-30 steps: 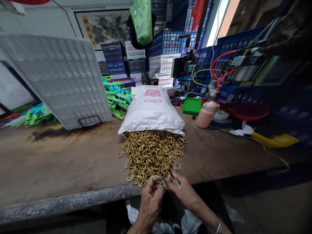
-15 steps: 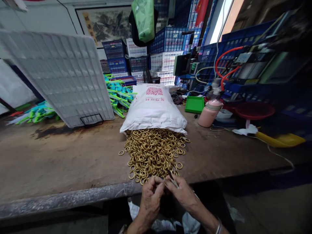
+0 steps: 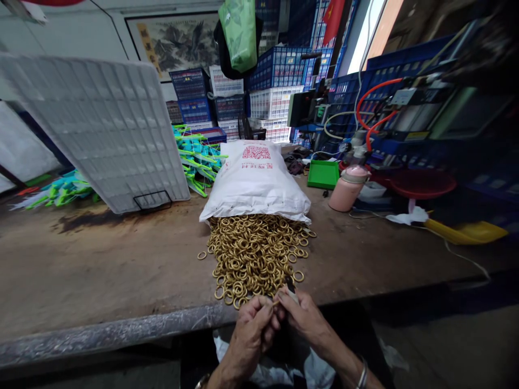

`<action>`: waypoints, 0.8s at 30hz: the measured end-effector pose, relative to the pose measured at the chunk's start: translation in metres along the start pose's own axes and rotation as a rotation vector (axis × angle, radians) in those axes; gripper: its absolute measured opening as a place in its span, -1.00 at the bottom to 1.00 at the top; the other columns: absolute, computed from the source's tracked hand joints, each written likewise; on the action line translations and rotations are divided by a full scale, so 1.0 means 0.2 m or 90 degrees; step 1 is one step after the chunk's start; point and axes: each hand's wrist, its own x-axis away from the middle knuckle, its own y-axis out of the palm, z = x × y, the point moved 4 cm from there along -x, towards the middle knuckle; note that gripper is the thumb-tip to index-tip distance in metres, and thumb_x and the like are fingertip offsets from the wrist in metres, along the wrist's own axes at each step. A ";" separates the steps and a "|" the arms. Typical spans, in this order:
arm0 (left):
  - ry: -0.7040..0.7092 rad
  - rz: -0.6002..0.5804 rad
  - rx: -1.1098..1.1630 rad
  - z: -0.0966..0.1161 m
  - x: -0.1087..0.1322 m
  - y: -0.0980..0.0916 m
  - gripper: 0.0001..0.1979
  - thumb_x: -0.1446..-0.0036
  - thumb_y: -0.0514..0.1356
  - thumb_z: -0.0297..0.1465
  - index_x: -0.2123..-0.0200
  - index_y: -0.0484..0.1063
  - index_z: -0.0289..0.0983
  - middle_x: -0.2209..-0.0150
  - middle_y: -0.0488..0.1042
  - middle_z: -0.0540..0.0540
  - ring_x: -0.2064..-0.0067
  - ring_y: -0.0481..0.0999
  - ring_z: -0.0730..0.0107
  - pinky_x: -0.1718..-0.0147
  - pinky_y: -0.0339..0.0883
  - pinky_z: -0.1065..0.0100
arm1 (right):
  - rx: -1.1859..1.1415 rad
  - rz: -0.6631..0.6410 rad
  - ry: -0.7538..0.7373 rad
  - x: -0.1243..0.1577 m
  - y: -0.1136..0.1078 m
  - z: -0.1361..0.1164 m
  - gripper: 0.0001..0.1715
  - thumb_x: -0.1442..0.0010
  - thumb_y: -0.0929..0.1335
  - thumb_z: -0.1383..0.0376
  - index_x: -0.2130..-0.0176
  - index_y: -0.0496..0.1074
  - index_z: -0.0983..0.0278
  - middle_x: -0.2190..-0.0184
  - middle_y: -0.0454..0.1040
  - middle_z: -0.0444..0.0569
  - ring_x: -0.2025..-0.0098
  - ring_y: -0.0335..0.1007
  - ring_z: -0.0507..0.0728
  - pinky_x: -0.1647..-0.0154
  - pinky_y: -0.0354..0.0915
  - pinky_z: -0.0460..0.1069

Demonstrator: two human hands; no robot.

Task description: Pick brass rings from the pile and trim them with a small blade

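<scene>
My left hand [image 3: 252, 327] is closed at the table's front edge, with a brass-coloured ring [image 3: 276, 303] pinched at its fingertips. Close beside it, my right hand [image 3: 305, 319] is wrapped round a small knife-like tool [image 3: 291, 289] with a dark end and a pale lower part. The right fingertips meet the ring too. Just beyond both hands, a heap of similar rings [image 3: 253, 254] spills from the mouth of a white woven sack [image 3: 259, 186] with red print. One loose ring [image 3: 201, 255] lies left of the heap.
A ribbed whitish panel [image 3: 97, 129] leans at left, beside turquoise and green plastic parts [image 3: 198, 154]. On the right are a green tray [image 3: 323, 174], a pink bottle [image 3: 347, 189], a yellow scoop-like piece [image 3: 470, 232] and a machine with red hoses [image 3: 409, 108]. Crates [image 3: 278, 67] are stacked behind.
The dark end of the tool has tipped upward and slightly right in my right hand. The ring between my fingertips now shows. The heap and sack look the same.
</scene>
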 end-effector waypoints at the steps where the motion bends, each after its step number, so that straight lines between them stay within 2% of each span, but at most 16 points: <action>1: 0.004 0.012 -0.005 0.00 0.00 0.00 -0.67 -0.01 0.11 -0.13 0.49 0.25 -0.32 0.67 0.17 0.13 0.74 -0.06 0.73 0.78 -0.23 0.57 | 0.038 0.019 -0.009 0.00 -0.01 -0.01 -0.61 -0.11 0.14 0.07 0.56 0.22 0.27 0.65 0.24 -0.18 0.55 0.13 -0.02 0.49 0.08 -0.11; 3: 0.015 0.038 -0.029 0.01 0.00 -0.01 -0.66 -0.02 0.10 -0.12 0.50 0.25 -0.31 0.73 0.10 0.17 0.75 -0.07 0.72 0.78 -0.23 0.56 | 0.135 0.039 -0.026 0.02 -0.02 -0.02 -0.67 -0.11 0.14 0.13 0.55 0.21 0.26 0.62 0.25 -0.17 0.52 0.15 0.00 0.47 0.08 -0.11; 5: 0.027 0.055 -0.056 0.02 -0.01 -0.01 -0.66 -0.02 0.09 -0.12 0.52 0.24 -0.31 0.77 0.05 0.18 0.76 -0.08 0.70 0.78 -0.23 0.56 | 0.239 0.019 -0.051 0.03 -0.01 -0.03 -0.78 -0.08 0.15 0.24 0.54 0.19 0.24 0.61 0.25 -0.17 0.51 0.15 0.01 0.46 0.06 -0.11; 7: 0.042 0.069 -0.070 0.03 -0.01 0.00 -0.65 0.02 0.12 -0.11 0.52 0.24 -0.31 0.76 0.09 0.17 0.76 -0.05 0.71 0.79 -0.22 0.55 | 0.332 -0.010 -0.084 0.05 0.01 -0.03 -0.89 0.02 0.15 0.40 0.51 0.19 0.23 0.59 0.28 -0.17 0.51 0.16 0.01 0.46 0.04 -0.11; 10: 0.059 0.086 -0.081 0.04 -0.01 0.00 -0.62 0.09 0.16 -0.09 0.52 0.24 -0.31 0.70 0.17 0.14 0.74 0.00 0.72 0.77 -0.18 0.56 | 0.430 -0.030 -0.109 0.07 0.04 -0.02 -0.75 0.16 0.12 0.51 0.46 0.20 0.23 0.56 0.32 -0.15 0.49 0.21 0.02 0.45 0.02 -0.11; 15: 0.050 0.126 -0.099 0.03 0.00 -0.01 -0.61 0.12 0.17 -0.07 0.55 0.21 -0.30 0.70 0.19 0.13 0.74 0.00 0.73 0.77 -0.17 0.57 | 0.538 0.004 -0.116 0.06 0.04 -0.02 -0.71 0.11 0.11 0.52 0.39 0.23 0.24 0.51 0.38 -0.09 0.46 0.28 0.05 0.46 0.00 -0.10; 18: 0.043 0.103 -0.097 0.03 0.04 0.01 -0.62 0.09 0.16 -0.09 0.55 0.23 -0.31 0.72 0.20 0.14 0.77 -0.02 0.74 0.79 -0.18 0.57 | 0.591 0.055 -0.097 0.04 -0.03 0.00 -0.66 0.10 0.12 0.54 0.33 0.25 0.25 0.50 0.41 -0.08 0.46 0.30 0.06 0.48 -0.02 -0.09; 21: 0.039 0.056 -0.064 0.05 0.07 0.05 -0.65 0.06 0.17 -0.13 0.47 0.27 -0.33 0.70 0.27 0.10 0.77 0.02 0.75 0.79 -0.15 0.59 | 0.646 0.153 -0.047 0.00 -0.19 0.01 -0.71 0.02 0.12 0.51 0.33 0.27 0.26 0.55 0.40 -0.07 0.51 0.29 0.06 0.51 -0.06 -0.08; 24: 0.014 0.034 0.032 0.05 0.07 0.06 -0.66 0.08 0.19 -0.13 0.47 0.24 -0.31 0.62 0.34 0.06 0.75 0.09 0.72 0.82 -0.07 0.61 | 0.671 0.229 -0.029 -0.04 -0.33 0.01 -0.78 -0.03 0.12 0.47 0.37 0.26 0.26 0.58 0.38 -0.09 0.51 0.28 0.05 0.51 -0.06 -0.08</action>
